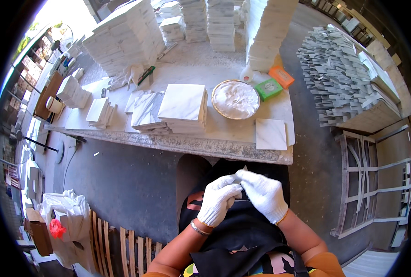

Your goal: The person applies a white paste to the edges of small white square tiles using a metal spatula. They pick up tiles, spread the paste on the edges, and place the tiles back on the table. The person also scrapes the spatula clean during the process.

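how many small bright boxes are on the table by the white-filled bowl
2: the green box right of the bowl, and the orange box just beyond it, farther right. I see none partly hidden.

The gloves (pixel 216 199) are matt knitted cloth, the bracelet (pixel 200 229) shiny metal. The tile (pixel 271 134) looks like smooth, faintly glossy marble, while the table edge (pixel 214 146) is rough and stony; the paste (pixel 236 99) is matt and lumpy, the slats (pixel 124 244) bare wood.

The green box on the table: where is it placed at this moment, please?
In the head view, the green box lies toward the right end of the table, between the bowl of white paste and the orange box.
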`<state>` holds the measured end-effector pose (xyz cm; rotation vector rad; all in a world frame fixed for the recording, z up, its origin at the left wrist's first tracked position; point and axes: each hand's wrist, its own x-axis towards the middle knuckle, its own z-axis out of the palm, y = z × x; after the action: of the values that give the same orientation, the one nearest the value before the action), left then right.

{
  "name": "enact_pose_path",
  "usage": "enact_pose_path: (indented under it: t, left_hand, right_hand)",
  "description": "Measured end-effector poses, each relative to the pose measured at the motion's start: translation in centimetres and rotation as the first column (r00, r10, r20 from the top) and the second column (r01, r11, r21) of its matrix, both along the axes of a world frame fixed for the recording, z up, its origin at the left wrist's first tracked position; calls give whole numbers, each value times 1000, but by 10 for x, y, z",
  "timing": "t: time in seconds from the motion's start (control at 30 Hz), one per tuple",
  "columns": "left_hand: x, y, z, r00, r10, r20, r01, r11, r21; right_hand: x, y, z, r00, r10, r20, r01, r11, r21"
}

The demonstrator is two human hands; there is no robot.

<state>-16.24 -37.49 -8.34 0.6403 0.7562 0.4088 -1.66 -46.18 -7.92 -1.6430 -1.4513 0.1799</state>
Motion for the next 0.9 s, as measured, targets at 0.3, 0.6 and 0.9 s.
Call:
enact_pose_path:
  t: [0.3,0.6,0.9]
  left_hand:
    - [0,0,10,1000,-10,25,8,997,81]
    - [2,2,6,988,-153,19,153,988,6]
    - [-9,0,0,986,-164,-2,164,986,28]
  right_hand:
    - [24,2,-12,993,-118,21,118,993,-16]
    - [27,-4,37,468,-319,-824,-178,879,-441]
    - [35,-2,31,595,-357,-720,-20,889,-457]
